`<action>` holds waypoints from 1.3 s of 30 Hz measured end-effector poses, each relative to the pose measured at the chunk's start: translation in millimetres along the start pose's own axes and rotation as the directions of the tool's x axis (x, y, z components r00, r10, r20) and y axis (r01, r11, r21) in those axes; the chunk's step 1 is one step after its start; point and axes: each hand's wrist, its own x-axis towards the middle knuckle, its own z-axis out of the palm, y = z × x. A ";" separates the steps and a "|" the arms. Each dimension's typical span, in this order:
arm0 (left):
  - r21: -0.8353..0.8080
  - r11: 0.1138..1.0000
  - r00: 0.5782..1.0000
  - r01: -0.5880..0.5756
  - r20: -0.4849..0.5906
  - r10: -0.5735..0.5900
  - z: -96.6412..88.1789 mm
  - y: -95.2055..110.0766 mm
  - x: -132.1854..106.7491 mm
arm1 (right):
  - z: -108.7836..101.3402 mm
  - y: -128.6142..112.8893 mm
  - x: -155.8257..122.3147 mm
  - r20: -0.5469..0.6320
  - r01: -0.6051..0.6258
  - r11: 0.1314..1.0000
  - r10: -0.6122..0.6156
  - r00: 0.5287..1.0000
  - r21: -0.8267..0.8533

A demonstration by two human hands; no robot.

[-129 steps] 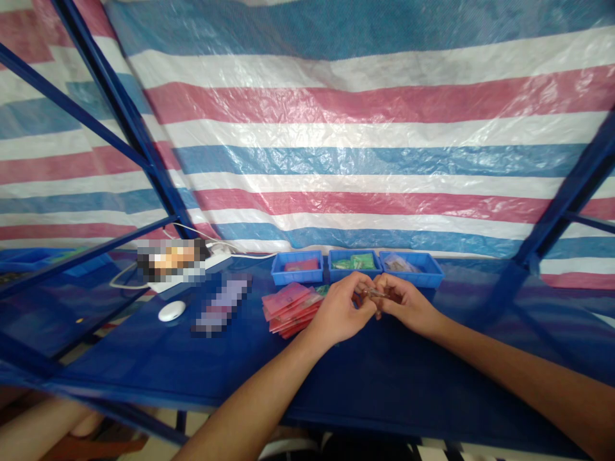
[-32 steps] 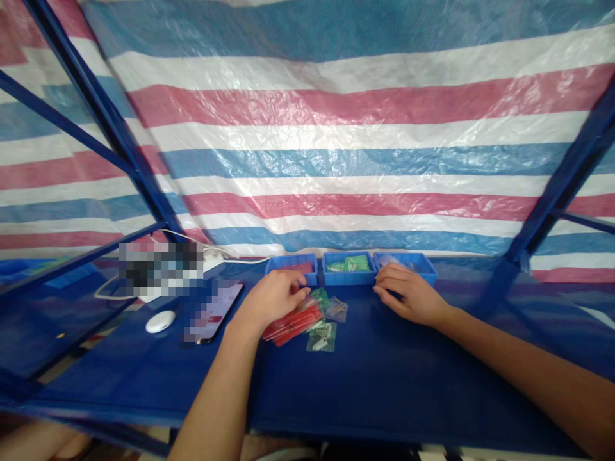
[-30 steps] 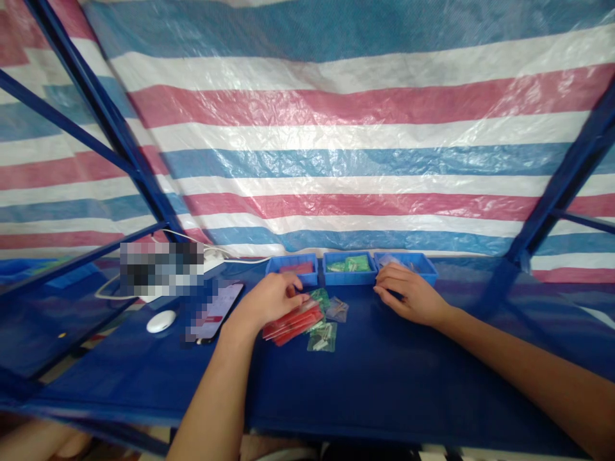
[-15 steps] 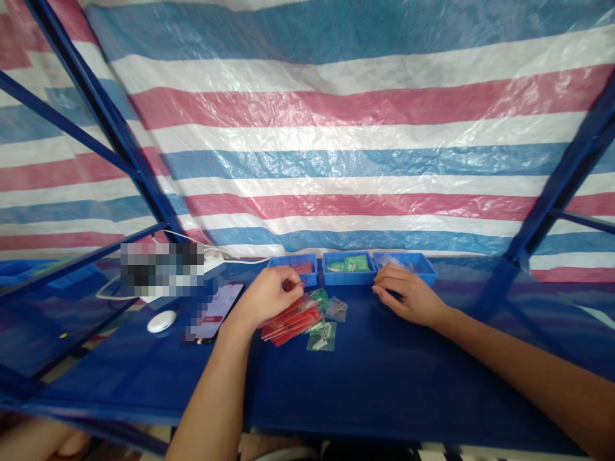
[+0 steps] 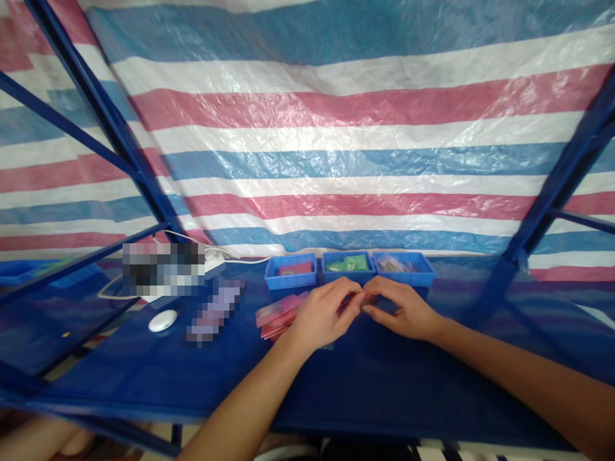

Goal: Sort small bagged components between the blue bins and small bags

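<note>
You are now bringing both hands together just right of the frame's centre, where half a second ago they were working apart: the right was reaching at the right-hand blue tray, the left was hovering over the red packets. Your left hand point(image 5: 327, 317) is crossing to the right, its fingertips meeting those of your right hand point(image 5: 406, 310), and between them a small reddish thing point(image 5: 368, 299) is showing; your fingers are hiding most of it, so its shape is staying unclear. The grip of each hand seems to be pinching this thing, lightly and from opposite sides, above the bench point(image 5: 384, 390). That change is, by the look of it, turning separate reaching into close two-handed handling. Your right hand is no longer masking the right-hand blue tray point(image 5: 410, 280), so its clear bags point(image 5: 390, 263) are showing again, while the middle tray point(image 5: 335, 278) is holding green packets point(image 5: 355, 262) and the left tray point(image 5: 288, 282) is holding red ones. Left of centre, the red packets point(image 5: 275, 315) are lying in a loose pile, partly behind your left hand and wrist. That hand is also covering most of the small bags that were showing beside the pile, leaving only a greenish edge point(image 5: 329, 346) visible below it.
</note>
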 end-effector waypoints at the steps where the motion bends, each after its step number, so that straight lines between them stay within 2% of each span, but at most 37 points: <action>1: -0.014 1.000 1.000 0.012 -0.008 -0.013 2.0 -0.4 -0.4 | -0.1 -0.2 0.0 -0.012 -0.003 1.000 0.004 1.000 0.013; 5: -0.043 0.995 0.993 0.093 -0.070 -0.096 3.8 -7.7 -1.8 | -0.3 1.8 -0.3 -0.088 -0.105 0.990 0.113 0.990 0.091; 8: -0.027 0.989 0.988 0.146 -0.053 -0.147 3.4 -13.3 -1.0 | 1.9 6.0 -0.6 -0.128 -0.214 0.951 0.246 0.961 0.224; 11: -0.028 0.982 0.982 0.186 -0.030 -0.187 3.1 -15.9 1.3 | 5.4 12.2 -1.5 -0.134 -0.274 0.895 0.337 0.932 0.352; 13: -0.051 0.977 0.974 0.209 -0.078 -0.212 2.7 -16.7 2.8 | 7.2 16.3 -2.3 -0.124 -0.294 0.867 0.370 0.921 0.402; 16: -0.112 0.961 0.946 0.254 -0.179 -0.271 1.3 -17.3 3.8 | 8.1 19.4 -2.7 -0.094 -0.317 0.847 0.390 0.916 0.427; 18: -0.164 0.947 0.930 0.275 -0.204 -0.305 0.2 -16.2 3.7 | 7.5 18.6 -2.0 -0.067 -0.326 0.843 0.389 0.919 0.427; 20: -0.219 0.937 0.934 0.271 -0.176 -0.311 -0.5 -13.2 3.4 | 6.4 16.1 -0.9 -0.055 -0.320 0.843 0.379 0.924 0.433; 24: -0.280 0.928 0.961 0.244 -0.055 -0.269 0.3 -5.5 4.0 | 4.2 10.6 1.2 0.003 -0.285 0.866 0.311 0.950 0.410; 28: -0.253 0.937 0.966 0.240 -0.034 -0.257 1.6 -5.1 4.5 | 3.9 12.9 2.5 0.020 -0.277 0.863 0.297 0.955 0.422; 32: -0.146 0.948 0.948 0.282 -0.110 -0.299 2.3 -9.9 3.0 | 6.0 22.9 2.0 -0.016 -0.339 0.808 0.395 0.918 0.482; 34: -0.117 0.947 0.940 0.298 -0.138 -0.313 3.6 -11.4 2.4 | 7.2 26.4 1.1 0.013 -0.376 0.762 0.436 0.900 0.527; 37: -0.125 0.953 0.945 0.277 -0.142 -0.293 6.1 -11.6 2.2 | 7.4 26.8 0.4 0.058 -0.400 0.712 0.453 0.890 0.577; 39: -0.141 0.959 0.956 0.247 -0.128 -0.265 7.0 -11.1 2.1 | 6.4 25.7 0.7 0.049 -0.391 0.709 0.451 0.891 0.586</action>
